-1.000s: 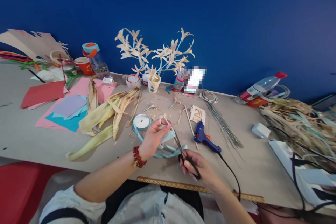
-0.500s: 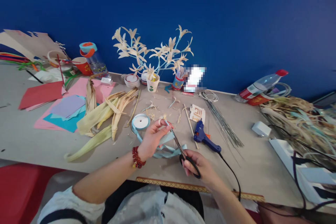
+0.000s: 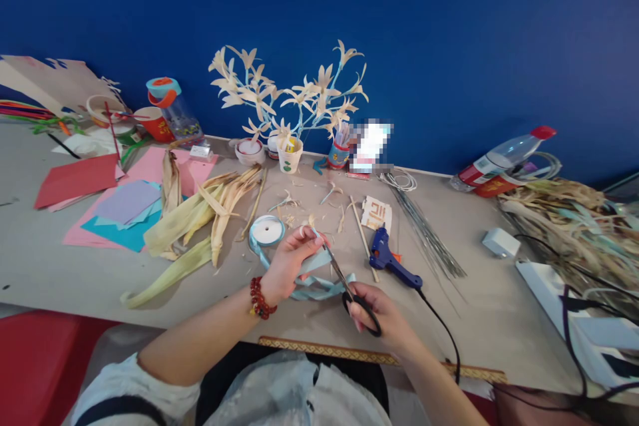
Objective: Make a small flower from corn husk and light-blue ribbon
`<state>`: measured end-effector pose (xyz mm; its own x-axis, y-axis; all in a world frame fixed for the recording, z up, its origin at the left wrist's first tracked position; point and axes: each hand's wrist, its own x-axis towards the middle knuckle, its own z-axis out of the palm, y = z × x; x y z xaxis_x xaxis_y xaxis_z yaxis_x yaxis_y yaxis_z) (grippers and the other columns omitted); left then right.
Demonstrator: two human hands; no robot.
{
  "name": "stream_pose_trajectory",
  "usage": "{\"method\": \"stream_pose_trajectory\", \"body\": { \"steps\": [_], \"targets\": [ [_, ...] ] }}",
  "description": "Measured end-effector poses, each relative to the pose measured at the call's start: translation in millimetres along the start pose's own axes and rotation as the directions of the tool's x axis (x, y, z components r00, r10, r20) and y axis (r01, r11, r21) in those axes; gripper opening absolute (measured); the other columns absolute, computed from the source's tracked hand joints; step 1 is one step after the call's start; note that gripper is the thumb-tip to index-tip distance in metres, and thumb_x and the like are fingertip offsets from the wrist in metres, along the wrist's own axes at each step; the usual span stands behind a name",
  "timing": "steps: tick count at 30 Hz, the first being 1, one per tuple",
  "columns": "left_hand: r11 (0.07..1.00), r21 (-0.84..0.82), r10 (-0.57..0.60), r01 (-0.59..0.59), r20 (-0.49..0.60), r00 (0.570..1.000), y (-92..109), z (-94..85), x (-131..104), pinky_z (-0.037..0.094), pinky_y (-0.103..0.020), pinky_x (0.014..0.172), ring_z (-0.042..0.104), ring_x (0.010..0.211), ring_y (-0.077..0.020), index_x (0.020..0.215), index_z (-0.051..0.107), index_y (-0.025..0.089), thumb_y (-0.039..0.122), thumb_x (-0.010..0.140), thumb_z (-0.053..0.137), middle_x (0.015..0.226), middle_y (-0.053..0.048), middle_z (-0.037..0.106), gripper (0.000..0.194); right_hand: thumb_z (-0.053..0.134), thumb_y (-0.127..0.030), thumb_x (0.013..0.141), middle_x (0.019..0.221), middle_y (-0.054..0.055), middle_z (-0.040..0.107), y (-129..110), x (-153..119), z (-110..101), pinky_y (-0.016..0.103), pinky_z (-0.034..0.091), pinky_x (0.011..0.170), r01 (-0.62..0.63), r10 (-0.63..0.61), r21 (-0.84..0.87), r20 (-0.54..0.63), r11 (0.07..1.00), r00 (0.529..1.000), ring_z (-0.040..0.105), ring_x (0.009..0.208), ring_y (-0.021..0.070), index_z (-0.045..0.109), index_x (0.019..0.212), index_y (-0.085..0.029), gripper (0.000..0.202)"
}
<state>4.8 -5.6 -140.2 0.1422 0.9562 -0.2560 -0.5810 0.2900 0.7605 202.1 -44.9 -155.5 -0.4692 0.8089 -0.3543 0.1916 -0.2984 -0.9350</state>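
Note:
My left hand (image 3: 292,259) pinches a light blue ribbon (image 3: 315,263) between thumb and fingers, with a small pale tip sticking up past the fingertips. Black-handled scissors (image 3: 368,317) are in my right hand (image 3: 377,309), fingers closed round the loops. Their blades point up and left, touching or very near the ribbon by my left fingertips. More ribbon hangs in folds below and runs back to a white ribbon spool (image 3: 267,230) lying left of my hand. A blue glue gun (image 3: 392,259) rests to the right of the scissors, its cord trailing toward the table's front edge.
Dried corn husks (image 3: 200,213) and coloured paper (image 3: 124,203) lie on the left. Pale handmade flowers stand in a small white cup (image 3: 290,157) by the wall. Thin wires (image 3: 429,233), a plastic bottle (image 3: 502,158) and a white power strip (image 3: 554,323) are on the right.
Both hands keep almost the same pose, with the ribbon and scissors still held. The view has shifted very slightly.

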Motion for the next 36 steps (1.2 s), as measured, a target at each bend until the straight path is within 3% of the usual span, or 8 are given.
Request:
{"method": "stream_pose_trajectory", "body": {
  "steps": [17,23,27,36],
  "targets": [
    [1.0,0.002,0.001,-0.001,0.011,1.0,0.0,-0.4,0.3,0.024,-0.013,0.027,0.041,0.038,-0.0016,0.081,0.051,0.019,0.04,0.07,0.075,0.079,0.001,0.067,0.034,0.064,-0.073,0.067,0.05,-0.007,0.039,2.9,2.9,-0.8,0.022,0.024,0.045,0.018,-0.018,-0.033,0.002,0.999,1.0,0.033,0.044,0.0076,0.038,0.064,-0.021,0.058],
    [0.997,0.056,0.056,-0.056,0.009,0.998,-1.7,-2.3,0.9,0.027,-0.013,0.027,0.035,0.037,-0.0022,0.08,0.054,0.019,0.04,0.074,0.073,0.064,0.006,0.053,0.028,0.065,-0.074,0.065,0.052,-0.006,0.039,0.5,3.1,-1.3,0.022,0.026,0.045,0.003,-0.002,-0.015,0.024,1.0,1.0,0.036,0.045,0.0082,0.039,0.063,-0.021,0.059],
    [0.992,0.124,0.031,-0.04,0.076,0.997,0.0,-3.2,-0.6,0.024,-0.013,0.027,0.031,0.037,-0.0024,0.081,0.057,0.018,0.042,0.08,0.065,0.059,0.006,0.045,0.026,0.064,-0.073,0.067,0.051,-0.007,0.04,2.2,1.7,-1.5,0.022,0.025,0.046,0.008,-0.008,0.004,0.013,1.0,1.0,0.034,0.045,0.0076,0.04,0.064,-0.021,0.057],
    [0.925,0.377,-0.03,-0.045,0.19,0.981,2.5,-11.4,-0.2,0.02,-0.015,0.032,0.027,0.034,-0.0015,0.08,0.055,0.018,0.041,0.076,0.07,0.052,0.009,0.037,0.027,0.065,-0.072,0.067,0.052,-0.006,0.042,-3.1,-1.4,0.0,0.022,0.028,0.048,-0.008,0.007,0.03,0.004,1.0,1.0,0.035,0.047,0.0081,0.039,0.065,-0.021,0.057]
  ]
}}
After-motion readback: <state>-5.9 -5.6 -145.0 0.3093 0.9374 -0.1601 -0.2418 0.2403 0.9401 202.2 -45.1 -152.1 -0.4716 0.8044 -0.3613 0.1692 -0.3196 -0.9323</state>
